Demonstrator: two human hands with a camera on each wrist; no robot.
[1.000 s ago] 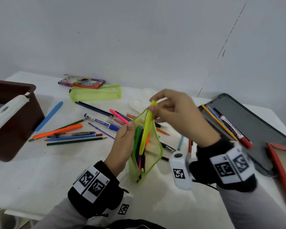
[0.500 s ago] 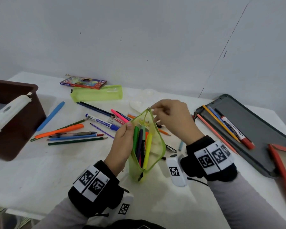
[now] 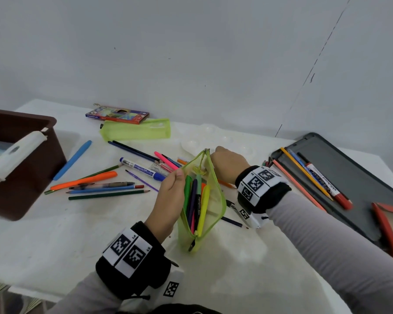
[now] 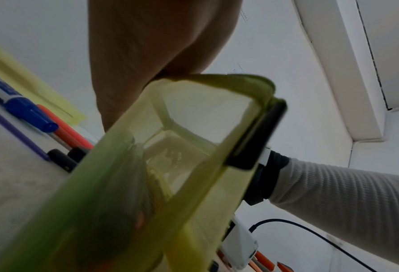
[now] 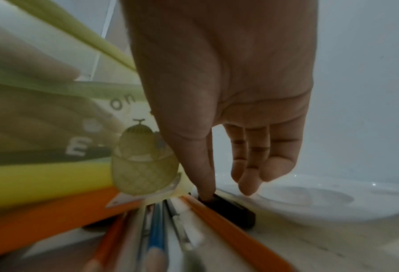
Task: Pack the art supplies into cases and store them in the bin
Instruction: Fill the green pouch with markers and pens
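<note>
A lime mesh pouch (image 3: 213, 207) stands upright and unzipped at the middle of the table, with a yellow highlighter (image 3: 204, 207) and several other pens inside. My left hand (image 3: 170, 196) grips its left rim and holds the mouth apart; the left wrist view shows the pouch (image 4: 193, 165) from below under the hand (image 4: 147, 46). My right hand (image 3: 227, 164) is lowered behind the pouch's far end. In the right wrist view its fingers (image 5: 247, 165) hang nearly straight, and the thumb tip touches a black pen (image 5: 230, 209) lying among loose pens. It holds nothing.
A brown bin (image 3: 32, 168) sits at the left edge. Loose pens and pencils (image 3: 100, 186) lie between it and the pouch. A second lime pouch (image 3: 135, 130) and a crayon box (image 3: 117, 114) lie at the back. A dark tray (image 3: 349, 177) holding markers is right.
The yellow highlighter went from my right hand down into the pouch. The right hand let go and dropped behind the pouch to the pens on the table. The left hand kept its hold.
</note>
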